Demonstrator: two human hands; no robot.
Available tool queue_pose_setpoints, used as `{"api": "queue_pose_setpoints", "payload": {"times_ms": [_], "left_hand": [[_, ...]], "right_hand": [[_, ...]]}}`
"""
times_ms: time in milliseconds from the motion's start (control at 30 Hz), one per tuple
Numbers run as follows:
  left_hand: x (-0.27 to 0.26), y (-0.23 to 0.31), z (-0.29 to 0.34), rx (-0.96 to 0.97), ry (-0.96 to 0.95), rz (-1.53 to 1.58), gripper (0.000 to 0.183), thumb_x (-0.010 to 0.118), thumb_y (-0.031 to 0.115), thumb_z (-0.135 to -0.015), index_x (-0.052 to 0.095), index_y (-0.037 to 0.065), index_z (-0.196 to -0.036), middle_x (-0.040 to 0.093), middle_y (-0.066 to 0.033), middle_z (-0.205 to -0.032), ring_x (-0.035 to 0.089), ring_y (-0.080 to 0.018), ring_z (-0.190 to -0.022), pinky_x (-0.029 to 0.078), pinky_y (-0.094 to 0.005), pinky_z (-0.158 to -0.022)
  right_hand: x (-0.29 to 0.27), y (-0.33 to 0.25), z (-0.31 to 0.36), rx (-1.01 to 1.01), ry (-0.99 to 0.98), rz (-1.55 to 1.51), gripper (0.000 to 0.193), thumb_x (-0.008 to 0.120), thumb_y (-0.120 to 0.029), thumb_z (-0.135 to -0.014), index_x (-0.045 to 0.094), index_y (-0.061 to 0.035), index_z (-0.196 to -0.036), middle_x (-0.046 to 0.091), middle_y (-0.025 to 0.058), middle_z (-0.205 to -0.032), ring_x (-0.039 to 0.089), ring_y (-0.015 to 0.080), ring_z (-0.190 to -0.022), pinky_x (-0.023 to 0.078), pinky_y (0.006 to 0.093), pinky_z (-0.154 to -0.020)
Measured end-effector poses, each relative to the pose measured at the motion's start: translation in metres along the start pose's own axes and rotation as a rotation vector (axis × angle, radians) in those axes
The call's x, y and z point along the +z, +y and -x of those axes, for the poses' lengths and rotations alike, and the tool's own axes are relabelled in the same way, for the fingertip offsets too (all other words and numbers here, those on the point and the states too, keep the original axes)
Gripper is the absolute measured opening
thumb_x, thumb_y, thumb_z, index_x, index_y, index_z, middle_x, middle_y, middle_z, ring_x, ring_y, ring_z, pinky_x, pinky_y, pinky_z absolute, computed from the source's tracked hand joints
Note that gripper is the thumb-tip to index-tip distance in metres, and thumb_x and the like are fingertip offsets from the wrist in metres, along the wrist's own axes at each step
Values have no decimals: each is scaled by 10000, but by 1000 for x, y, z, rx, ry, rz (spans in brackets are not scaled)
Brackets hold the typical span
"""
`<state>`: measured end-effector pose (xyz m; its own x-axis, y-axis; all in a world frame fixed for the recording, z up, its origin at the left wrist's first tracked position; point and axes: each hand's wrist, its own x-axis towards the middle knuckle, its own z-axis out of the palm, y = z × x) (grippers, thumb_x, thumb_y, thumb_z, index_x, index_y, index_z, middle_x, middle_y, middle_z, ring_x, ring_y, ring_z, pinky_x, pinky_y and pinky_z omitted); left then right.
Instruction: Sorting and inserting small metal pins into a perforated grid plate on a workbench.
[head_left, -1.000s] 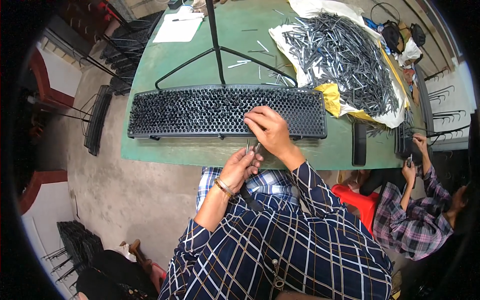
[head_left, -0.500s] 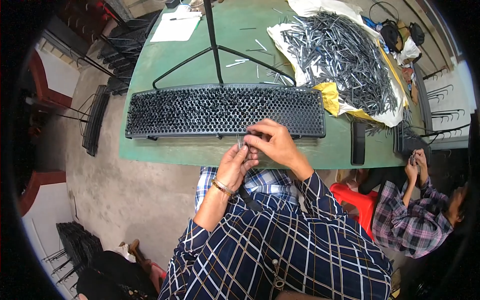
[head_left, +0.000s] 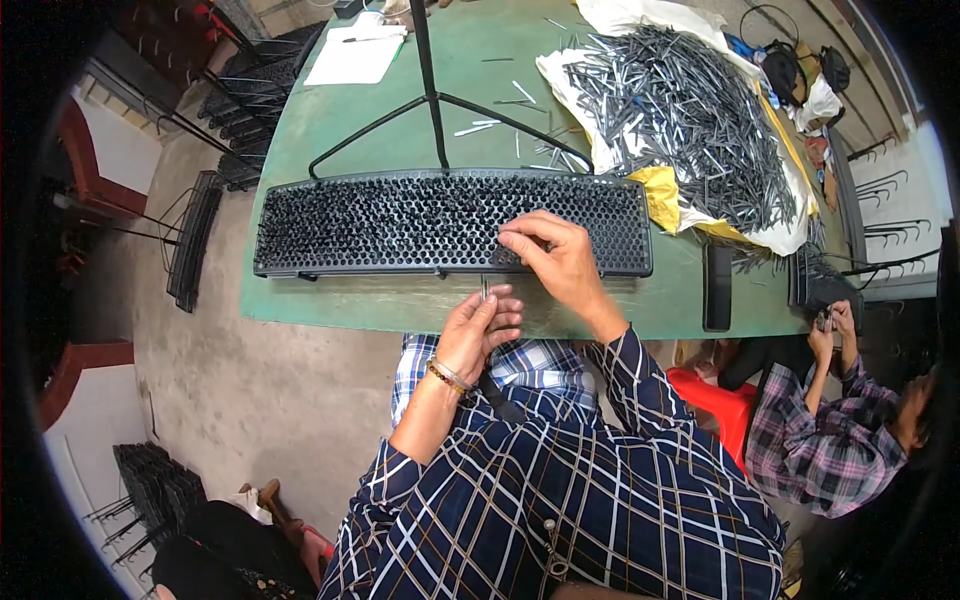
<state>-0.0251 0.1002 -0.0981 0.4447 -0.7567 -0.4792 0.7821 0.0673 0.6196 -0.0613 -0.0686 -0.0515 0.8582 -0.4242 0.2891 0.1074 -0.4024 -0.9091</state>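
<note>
A long black perforated rack (head_left: 622, 240) lies across the green table in front of me, many of its holes filled with small dark pieces. My left hand (head_left: 474, 330) is closed on a thin metal strip (head_left: 485, 286), just below the rack's near edge, with the other fingers loosely curled. Above the right half of the rack, my right hand (head_left: 560, 262) is pinched, thumb and forefinger close to the holes. Whatever lies between those fingertips is too small to make out. A large heap of dark, thin strips (head_left: 680, 120) rests on a white and yellow sack.
A black rod frame (head_left: 427, 80) rises behind the rack. White paper (head_left: 355, 55) lies at the back left, loose strips (head_left: 518, 95) mid-table. A black narrow tray (head_left: 717, 288) sits at the right. Another person's hands (head_left: 832, 330) work beside a red stool (head_left: 715, 400).
My right hand has moved away from my left, up over the rack's holes. My left hand stays near its place below the edge, its fingers slightly more spread.
</note>
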Motion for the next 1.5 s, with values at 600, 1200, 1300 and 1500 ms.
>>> {"api": "queue_pose_setpoints", "payload": {"times_ms": [600,1200,1300,1500], "left_hand": [[0,-3,0,-56,-14,-26,276,430,175,-976,520,-3,-1166,608,-66,-924,586,-111,-786,524,-246,-686],[-1,-6,-3,-67,-14,-28,271,431,176,-973,519,-13,-1146,603,-63,-914,571,-102,-761,507,-223,-657],[-2,-6,-3,-69,-7,-25,265,430,174,-971,522,-12,-1136,603,-62,-911,570,-101,-758,504,-221,-655],[-1,-6,-2,-66,-12,-30,257,432,177,-971,527,-8,-1121,604,-58,-906,570,-99,-756,501,-218,-650]], "right_hand": [[-2,13,-11,-173,-79,149,106,644,-107,-820,683,-29,-879,668,75,-856,623,168,-719,481,275,-627],[19,8,3,-380,88,428,110,672,-88,-777,659,-25,-866,652,84,-845,616,236,-749,464,330,-658],[23,6,6,-403,127,429,106,674,-84,-772,656,-20,-855,652,82,-849,615,232,-748,462,329,-654],[25,14,11,-386,123,429,130,681,-84,-763,661,-19,-873,651,80,-851,614,225,-761,456,324,-653]]}}
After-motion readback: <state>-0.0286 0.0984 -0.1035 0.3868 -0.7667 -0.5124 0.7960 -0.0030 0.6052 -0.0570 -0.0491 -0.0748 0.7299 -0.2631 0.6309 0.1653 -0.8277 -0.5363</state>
